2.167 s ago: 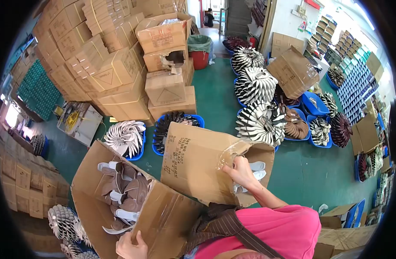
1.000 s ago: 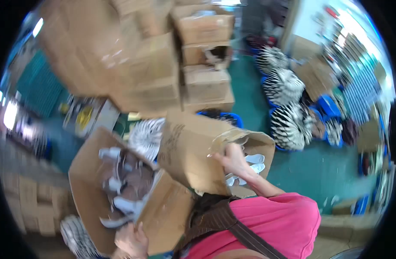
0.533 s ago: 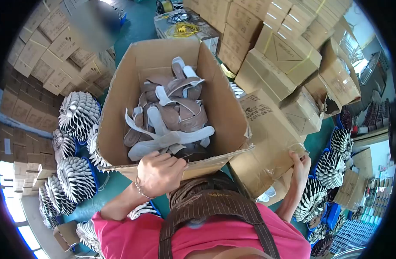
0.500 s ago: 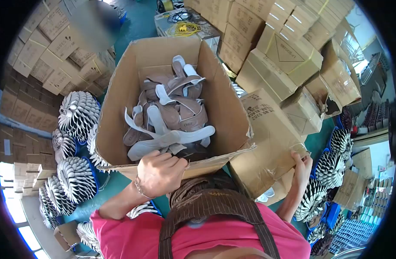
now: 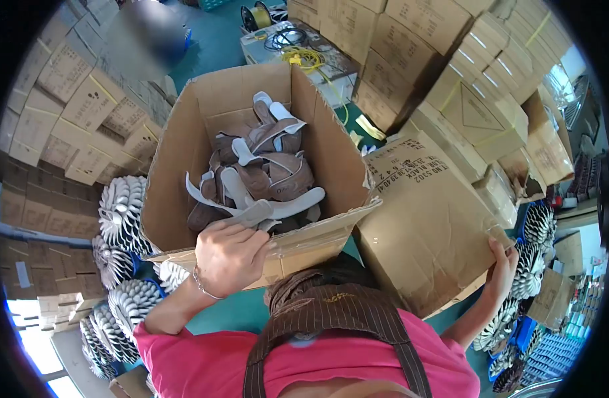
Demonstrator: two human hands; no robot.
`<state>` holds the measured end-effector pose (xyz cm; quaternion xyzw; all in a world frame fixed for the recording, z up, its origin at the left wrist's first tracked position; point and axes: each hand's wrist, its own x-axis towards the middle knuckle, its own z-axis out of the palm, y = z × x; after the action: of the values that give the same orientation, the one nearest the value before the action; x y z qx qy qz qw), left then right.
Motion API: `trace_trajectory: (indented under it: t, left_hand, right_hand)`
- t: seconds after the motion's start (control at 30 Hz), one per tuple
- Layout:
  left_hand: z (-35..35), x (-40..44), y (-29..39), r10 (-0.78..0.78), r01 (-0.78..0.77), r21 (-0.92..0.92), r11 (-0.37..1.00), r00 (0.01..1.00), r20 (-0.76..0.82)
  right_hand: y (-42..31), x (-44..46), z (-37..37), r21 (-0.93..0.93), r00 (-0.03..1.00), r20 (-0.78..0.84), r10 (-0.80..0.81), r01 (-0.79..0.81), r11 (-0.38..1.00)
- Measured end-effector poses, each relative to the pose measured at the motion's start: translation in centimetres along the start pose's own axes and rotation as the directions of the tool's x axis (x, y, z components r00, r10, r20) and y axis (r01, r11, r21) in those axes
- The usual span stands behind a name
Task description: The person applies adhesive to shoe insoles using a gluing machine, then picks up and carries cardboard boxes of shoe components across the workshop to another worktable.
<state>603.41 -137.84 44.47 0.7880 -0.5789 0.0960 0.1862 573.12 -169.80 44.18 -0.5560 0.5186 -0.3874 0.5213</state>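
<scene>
In front of me an open cardboard box (image 5: 324, 146) holds a loose heap of brown and white sandal parts (image 5: 251, 179). My left hand (image 5: 231, 257) is closed over the box's near rim, knuckles up. To the right stands a second cardboard box (image 5: 424, 225) with printed text on its side, tilted beside the first. My right hand (image 5: 502, 268) grips the near right edge of that second box, thumb on the outside face. The inside of the second box is hidden from this angle.
Stacked cartons stand at the left (image 5: 85, 99) and upper right (image 5: 477, 109). A low cabinet (image 5: 347, 83) with a yellow cable (image 5: 304, 60) is behind the open box. Round piles of shoe parts (image 5: 122, 205) sit at the left, with more blue baskets (image 5: 525, 331) at the right.
The view has turned toward the left, bringing the open box to the front. Since half a second ago, my right hand and the second box have shifted right and away from the first box.
</scene>
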Motion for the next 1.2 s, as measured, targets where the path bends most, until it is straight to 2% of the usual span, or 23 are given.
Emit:
trace_trajectory:
  t: [0.27, 0.3, 0.4, 0.43, 0.47, 0.5, 0.53, 0.6, 0.67, 0.73, 0.83, 0.93, 1.03, 1.1, 1.17, 1.2]
  left_hand:
    - [-3.6, 6.9, -13.2, -0.115, 0.115, 0.029, 0.993, 0.993, -0.02]
    - [-3.9, 7.9, -15.0, -0.101, 0.102, 0.013, 0.995, 0.994, -0.035]
    - [-4.5, 10.4, -20.8, -0.082, 0.082, 0.015, 0.997, 0.997, 0.004]
    - [-4.1, 10.9, -23.5, -0.074, 0.074, 0.002, 0.997, 0.997, -0.011]
    - [-4.1, 11.7, -26.0, -0.028, 0.027, 0.037, 0.999, 1.0, 0.007]
    - [-3.9, 12.2, -27.7, -0.026, 0.026, 0.038, 0.999, 1.0, -0.005]
    - [-3.8, 13.1, -30.1, 0.004, -0.003, 0.048, 0.999, 1.0, -0.017]
    - [-3.6, 14.2, -36.1, 0.089, -0.09, 0.088, 0.992, 0.996, 0.013]
    - [-4.0, 15.2, -42.3, 0.154, -0.157, 0.15, 0.976, 0.988, 0.029]
    - [-6.2, 19.8, -44.6, 0.287, -0.279, 0.135, 0.951, 0.957, -0.05]
    - [-8.3, 22.4, -49.7, 0.264, -0.255, 0.184, 0.949, 0.964, -0.027]
    - [-7.8, 25.7, -56.3, 0.214, -0.217, 0.182, 0.959, 0.976, 0.031]
    - [-5.9, 28.5, -62.1, 0.238, -0.224, 0.169, 0.96, 0.969, -0.066]
    - [-5.4, 30.9, -66.8, 0.181, -0.18, 0.161, 0.97, 0.983, 0.006]
    - [-6.6, 33.3, -70.8, 0.12, -0.138, 0.178, 0.974, 0.987, 0.111]
    - [-6.8, 34.4, -72.0, 0.124, -0.138, 0.169, 0.976, 0.988, 0.093]
  right_hand:
    - [-7.2, 6.1, 15.9, -0.004, 0.994, 0.009, -0.111, 0.111, 0.994]
    - [-7.3, 7.4, 17.4, -0.038, 0.987, 0.033, -0.154, 0.156, 0.987]
    - [-9.4, 8.6, 24.5, -0.052, 0.989, 0.055, -0.14, 0.143, 0.988]
    - [-10.0, 8.6, 27.3, -0.177, 0.99, -0.013, -0.137, 0.133, 0.975]
    - [-10.2, 8.8, 29.4, -0.375, 0.991, -0.044, -0.126, 0.101, 0.921]
    - [-10.3, 8.1, 32.5, -0.21, 0.972, 0.022, -0.232, 0.231, 0.95]
    - [-11.4, 7.4, 35.2, -0.278, 0.986, 0.025, -0.164, 0.164, 0.946]
    - [-13.4, 7.4, 40.3, -0.408, 0.979, 0.142, -0.143, 0.19, 0.893]
    - [-17.5, 6.4, 44.9, -0.345, 0.952, 0.246, -0.183, 0.263, 0.901]
    - [-17.6, 7.7, 48.7, -0.182, 0.844, 0.3, -0.445, 0.509, 0.842]
    - [-20.0, 8.6, 54.3, -0.419, 0.86, 0.304, -0.41, 0.507, 0.753]
    - [-21.3, 10.5, 61.9, -0.366, 0.797, 0.29, -0.529, 0.603, 0.708]
    - [-21.4, 13.4, 68.5, -0.378, 0.769, 0.268, -0.581, 0.638, 0.67]
    - [-21.7, 16.4, 74.1, -0.347, 0.756, 0.235, -0.611, 0.653, 0.674]
    - [-21.6, 19.0, 79.1, -0.292, 0.79, 0.15, -0.595, 0.61, 0.737]
    - [-22.3, 19.8, 80.7, -0.28, 0.798, 0.095, -0.596, 0.596, 0.753]
